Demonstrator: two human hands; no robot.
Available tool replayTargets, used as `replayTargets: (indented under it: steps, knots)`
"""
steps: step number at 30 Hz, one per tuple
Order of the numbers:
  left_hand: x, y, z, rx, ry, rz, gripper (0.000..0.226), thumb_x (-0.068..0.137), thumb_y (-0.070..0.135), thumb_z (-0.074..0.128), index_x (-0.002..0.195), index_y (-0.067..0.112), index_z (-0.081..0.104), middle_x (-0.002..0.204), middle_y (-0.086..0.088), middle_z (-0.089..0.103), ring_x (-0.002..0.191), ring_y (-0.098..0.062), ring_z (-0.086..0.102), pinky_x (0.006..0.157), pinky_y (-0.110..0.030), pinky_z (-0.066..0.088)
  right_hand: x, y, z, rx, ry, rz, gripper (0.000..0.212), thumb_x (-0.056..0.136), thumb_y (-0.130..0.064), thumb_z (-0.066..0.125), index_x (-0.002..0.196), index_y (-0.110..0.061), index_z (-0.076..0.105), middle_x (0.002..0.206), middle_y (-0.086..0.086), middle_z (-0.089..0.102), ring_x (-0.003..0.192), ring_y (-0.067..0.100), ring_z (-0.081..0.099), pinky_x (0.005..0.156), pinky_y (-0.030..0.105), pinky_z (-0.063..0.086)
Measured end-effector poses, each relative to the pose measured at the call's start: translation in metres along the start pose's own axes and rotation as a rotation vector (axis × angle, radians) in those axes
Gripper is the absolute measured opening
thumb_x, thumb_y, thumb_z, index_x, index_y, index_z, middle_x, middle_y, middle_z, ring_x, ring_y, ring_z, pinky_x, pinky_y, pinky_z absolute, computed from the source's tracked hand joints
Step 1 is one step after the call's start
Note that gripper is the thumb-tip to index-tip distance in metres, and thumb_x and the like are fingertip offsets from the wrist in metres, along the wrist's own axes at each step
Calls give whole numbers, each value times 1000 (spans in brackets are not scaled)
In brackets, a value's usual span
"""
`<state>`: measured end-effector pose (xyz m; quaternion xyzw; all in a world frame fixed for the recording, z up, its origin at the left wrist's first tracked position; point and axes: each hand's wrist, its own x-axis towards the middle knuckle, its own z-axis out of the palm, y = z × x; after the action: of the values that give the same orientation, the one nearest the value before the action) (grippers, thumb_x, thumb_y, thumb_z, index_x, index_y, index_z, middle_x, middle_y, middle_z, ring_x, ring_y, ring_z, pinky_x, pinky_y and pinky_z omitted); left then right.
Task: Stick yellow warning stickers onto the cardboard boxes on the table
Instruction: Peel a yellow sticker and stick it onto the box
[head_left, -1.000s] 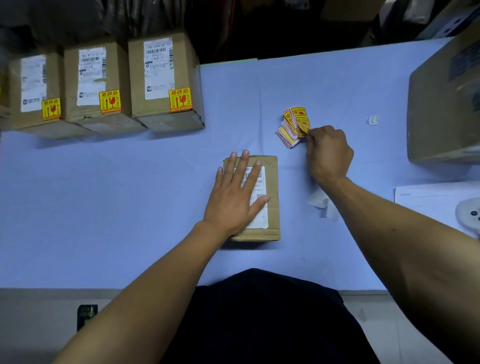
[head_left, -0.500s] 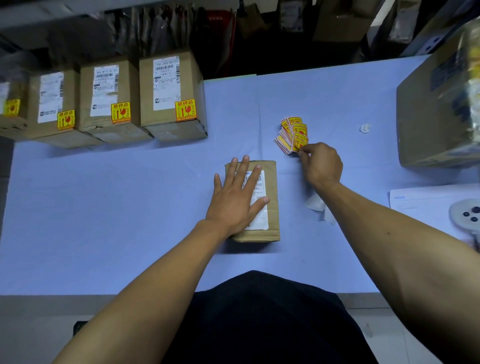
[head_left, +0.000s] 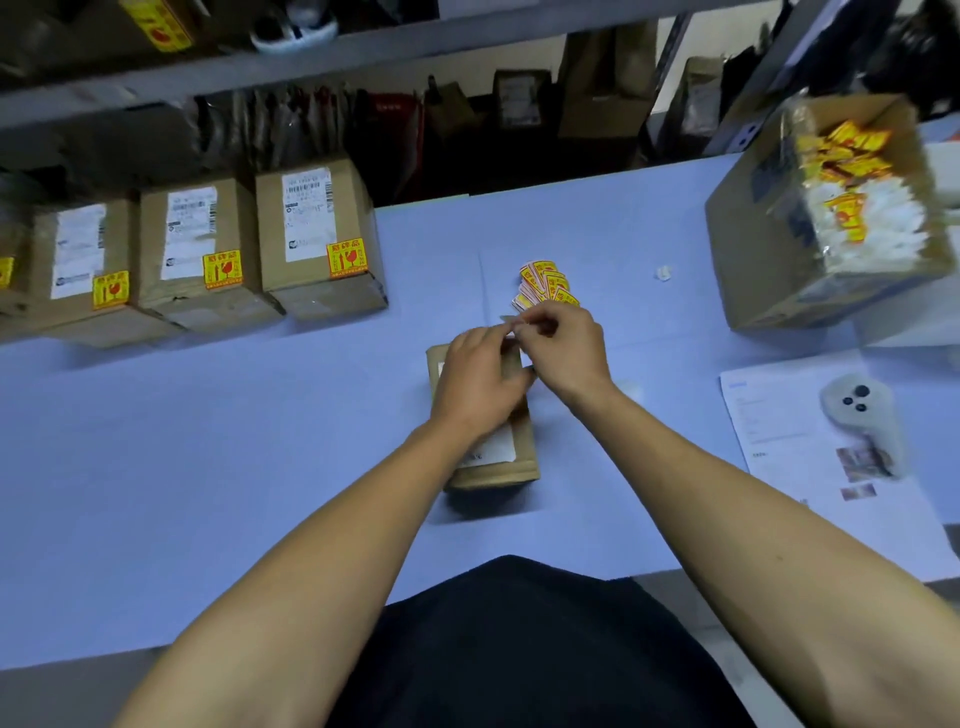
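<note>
Hands meet just above the small box (head_left: 493, 462), which lies flat near the table (head_left: 208, 493) edge: left hand (head_left: 480, 379) and right hand (head_left: 563, 345) both pinch one sticker (head_left: 511, 323), probably peeling its backing. Beyond, the sticker pile (head_left: 545, 283) sits within reach; the three labelled boxes (head_left: 317, 234) stand aside far left, apparently finished.

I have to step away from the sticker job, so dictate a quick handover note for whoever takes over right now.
Left hand and right hand: both pinch one small sticker above the brown cardboard box lying flat at table centre, apparently peeling it.
Fanned pile of yellow warning stickers: just beyond the hands.
Done: three upright brown cardboard boxes at far left carry yellow stickers.
Left: stick this one on the centre box.
</note>
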<state>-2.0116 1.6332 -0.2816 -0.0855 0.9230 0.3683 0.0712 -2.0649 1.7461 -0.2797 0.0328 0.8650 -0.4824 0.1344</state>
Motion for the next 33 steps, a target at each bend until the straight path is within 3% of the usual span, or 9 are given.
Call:
replayTargets:
  steps: [5, 9, 12, 15, 18, 20, 22, 30, 33]
  knots:
    - [-4, 10, -9, -289, 147, -165, 30, 85, 17, 67, 115, 13, 66, 108, -4, 72, 101, -18, 65, 87, -33, 52, -14, -18, 6, 88, -37, -23, 18, 84, -12, 66, 99, -14, 75, 85, -8, 70, 84, 7, 66, 76, 21, 53]
    - [-4, 10, -10, -409, 237, -330, 15, 86, 9, 60, 97, 15, 68, 86, -5, 72, 86, -27, 68, 75, -43, 57, -22, -23, 10, 201, -151, -56, 20, 88, -16, 69, 107, -11, 73, 89, -7, 72, 85, 1, 66, 77, 16, 52]
    - [-5, 8, -14, -624, 260, -442, 22, 87, 5, 55, 91, 18, 71, 86, -5, 74, 86, -26, 71, 77, -46, 60, -27, -28, 13, 232, -164, -73, 24, 92, -17, 65, 113, -11, 73, 105, -1, 72, 96, 7, 67, 84, 18, 52]
    - [-6, 3, -23, -695, 263, -421, 17, 93, 12, 59, 86, 21, 71, 90, -8, 75, 88, -28, 72, 82, -46, 60, -26, -27, 10, 178, -116, -38, 25, 95, -22, 62, 118, -17, 71, 114, -1, 64, 96, 8, 61, 80, 17, 50]
    - [-11, 3, -37, -881, 157, -427, 14, 98, 8, 57, 98, 15, 69, 94, -10, 74, 84, -22, 71, 70, -32, 57, -24, -26, 0, 289, -190, 92, 17, 96, -17, 62, 111, -18, 68, 100, -2, 65, 90, 12, 63, 79, 30, 54]
    - [-13, 0, -46, -954, 66, -455, 16, 99, 8, 55, 109, 11, 67, 96, -6, 72, 83, -15, 71, 66, -25, 57, -27, -28, -4, 386, -269, 162, 6, 95, -10, 63, 95, -15, 67, 86, 0, 66, 73, 12, 63, 68, 28, 53]
    - [-16, -5, -51, -1014, 26, -469, 18, 99, 7, 55, 114, 7, 65, 97, -7, 71, 82, -16, 70, 65, -25, 59, -29, -28, -5, 403, -315, 164, 10, 93, -7, 66, 85, -14, 65, 77, 0, 64, 63, 11, 60, 62, 25, 51]
    - [-24, -10, -63, -1064, 40, -468, 5, 94, 8, 64, 94, 12, 67, 82, -3, 70, 75, -15, 65, 61, -27, 52, -36, -37, 1, 404, -436, 141, 10, 89, -7, 70, 83, -14, 66, 75, 0, 64, 68, 10, 62, 69, 27, 57]
    - [-28, -14, -70, -1038, -13, -415, 7, 94, 8, 62, 98, 12, 67, 82, -3, 70, 73, -13, 65, 60, -25, 50, -34, -45, 0, 422, -434, 153, 14, 93, -11, 65, 80, -15, 67, 72, 1, 65, 70, 13, 62, 69, 28, 56]
